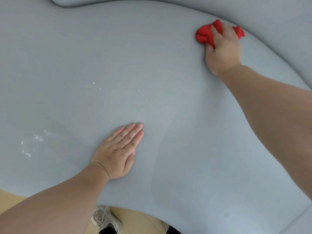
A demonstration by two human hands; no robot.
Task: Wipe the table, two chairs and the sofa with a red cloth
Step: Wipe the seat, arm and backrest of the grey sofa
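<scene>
**Sofa Seat: Wiping Pass at the Rear Crease**

The step in hand appears to be the sofa stage of the task. The surface filling the view is a pale blue-grey upholstered seat (pixel 152 65), with the backrest rising along the top and right edges. No table or chair is in view, so their state cannot be judged.

**Right hand.** The right hand (pixel 222 46) is stretched out to the far right of the seat, fingers curled down over the red cloth (pixel 205 35) and pressing the bunched fabric against the cushion. The cloth sits just beside the crease where seat meets backrest.

**Left hand.** The left hand (pixel 118 149) lies flat on the near part of the seat, fingers straight and close together, holding nothing — it serves as a brace.

**Remaining work.** White specks (pixel 94 83) show near the seat's middle, and whitish smears (pixel 33 141) lie toward the left — both well apart from the cloth.

**Next move.** The pass likely calls for drawing the cloth leftward and toward the body, keeping downward pressure so the bunch does not skid, then covering the marked areas. The bracing hand will need to shift out of the path.

A shoe (pixel 103 217) stands on the floor below the front edge.
</scene>
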